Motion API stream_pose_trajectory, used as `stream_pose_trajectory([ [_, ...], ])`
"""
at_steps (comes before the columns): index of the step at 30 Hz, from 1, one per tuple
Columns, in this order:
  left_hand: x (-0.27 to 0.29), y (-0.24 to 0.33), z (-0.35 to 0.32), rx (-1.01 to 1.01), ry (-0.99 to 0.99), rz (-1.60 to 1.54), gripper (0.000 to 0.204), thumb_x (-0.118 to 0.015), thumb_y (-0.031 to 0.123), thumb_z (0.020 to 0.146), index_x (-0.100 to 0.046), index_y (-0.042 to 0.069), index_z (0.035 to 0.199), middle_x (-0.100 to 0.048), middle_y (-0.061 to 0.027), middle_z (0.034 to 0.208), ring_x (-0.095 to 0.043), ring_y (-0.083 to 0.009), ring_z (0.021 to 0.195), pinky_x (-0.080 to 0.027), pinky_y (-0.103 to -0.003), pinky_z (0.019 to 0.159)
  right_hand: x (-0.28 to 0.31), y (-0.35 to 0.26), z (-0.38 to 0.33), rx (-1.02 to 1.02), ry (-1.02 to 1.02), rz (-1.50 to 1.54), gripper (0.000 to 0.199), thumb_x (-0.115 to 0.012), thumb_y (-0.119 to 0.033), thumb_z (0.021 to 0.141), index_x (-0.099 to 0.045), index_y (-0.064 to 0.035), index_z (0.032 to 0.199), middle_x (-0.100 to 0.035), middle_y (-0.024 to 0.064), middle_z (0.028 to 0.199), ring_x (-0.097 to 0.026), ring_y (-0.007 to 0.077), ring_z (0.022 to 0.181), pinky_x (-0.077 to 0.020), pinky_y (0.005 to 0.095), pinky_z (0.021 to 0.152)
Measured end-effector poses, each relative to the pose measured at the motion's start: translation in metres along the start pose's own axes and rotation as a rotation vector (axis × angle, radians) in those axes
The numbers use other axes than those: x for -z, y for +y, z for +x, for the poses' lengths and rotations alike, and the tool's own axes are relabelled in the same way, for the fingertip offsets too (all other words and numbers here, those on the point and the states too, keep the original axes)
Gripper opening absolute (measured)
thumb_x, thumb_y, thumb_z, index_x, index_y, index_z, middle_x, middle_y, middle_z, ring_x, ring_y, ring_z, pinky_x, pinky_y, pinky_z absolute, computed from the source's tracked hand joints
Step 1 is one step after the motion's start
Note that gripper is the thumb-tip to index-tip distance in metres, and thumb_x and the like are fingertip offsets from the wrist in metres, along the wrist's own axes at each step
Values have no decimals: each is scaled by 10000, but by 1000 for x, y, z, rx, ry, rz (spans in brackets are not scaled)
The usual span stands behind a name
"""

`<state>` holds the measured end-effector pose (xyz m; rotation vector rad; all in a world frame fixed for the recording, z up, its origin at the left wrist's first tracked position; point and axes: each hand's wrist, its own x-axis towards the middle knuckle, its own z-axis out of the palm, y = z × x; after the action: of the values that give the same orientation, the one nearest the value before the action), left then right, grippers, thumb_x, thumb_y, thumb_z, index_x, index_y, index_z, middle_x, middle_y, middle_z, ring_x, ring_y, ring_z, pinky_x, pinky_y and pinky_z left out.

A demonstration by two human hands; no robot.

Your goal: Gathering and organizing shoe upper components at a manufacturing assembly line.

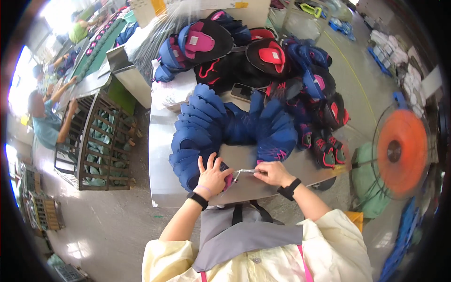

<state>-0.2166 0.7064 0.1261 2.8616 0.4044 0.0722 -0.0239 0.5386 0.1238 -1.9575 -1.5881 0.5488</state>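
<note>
On the metal table a curved row of overlapping blue shoe uppers (193,124) bends round in front of me. My left hand (212,178) grips the nearest upper at the row's left end, fingers spread over it and thumb by its pink edge (228,181). Between finger and thumb, my right hand (274,173) pinches a thin silvery hand tool (246,171). The tool's far tip reaches the pink edge beside my left thumb; its exact kind is unclear. Just beyond my right hand lie blue uppers with pink laces (277,154).
Finished-looking dark shoes with pink or red linings (265,56) are heaped at the back. A phone (242,92) lies before them. An orange fan (400,152) stands right of the table (162,188). At left are a slatted cart (101,141) and a person in blue (46,124).
</note>
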Motion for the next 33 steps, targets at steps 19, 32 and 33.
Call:
stream_pose_trajectory([
  [19, -21, 12, 48, 45, -438, -306, 199, -546, 310, 811, -689, 262, 940, -489, 28, 1244, -219, -331, 1284, 58, -686, 918, -82, -52, -18, -575, 376, 658, 173, -551, -117, 817, -653, 21, 840, -572, 45, 550, -511, 88, 462, -406, 245, 459],
  [32, -24, 15, 58, 179, -437, -353, 238, -494, 348, 813, -706, 272, 892, -484, -3, 1285, -218, -322, 1301, 87, -680, 919, -84, -68, -1, -713, 446, 673, 192, -547, -126, 844, -618, 43, 787, -599, 59, 588, -574, 108, 494, -420, 247, 449],
  [33, -24, 15, 59, 170, -442, -348, 238, -494, 348, 813, -706, 272, 892, -484, -3, 1285, -218, -322, 1301, 87, -680, 919, -87, -68, 1, -752, 488, 733, 176, -568, -122, 832, -619, 40, 783, -600, 59, 596, -563, 107, 488, -416, 245, 446],
])
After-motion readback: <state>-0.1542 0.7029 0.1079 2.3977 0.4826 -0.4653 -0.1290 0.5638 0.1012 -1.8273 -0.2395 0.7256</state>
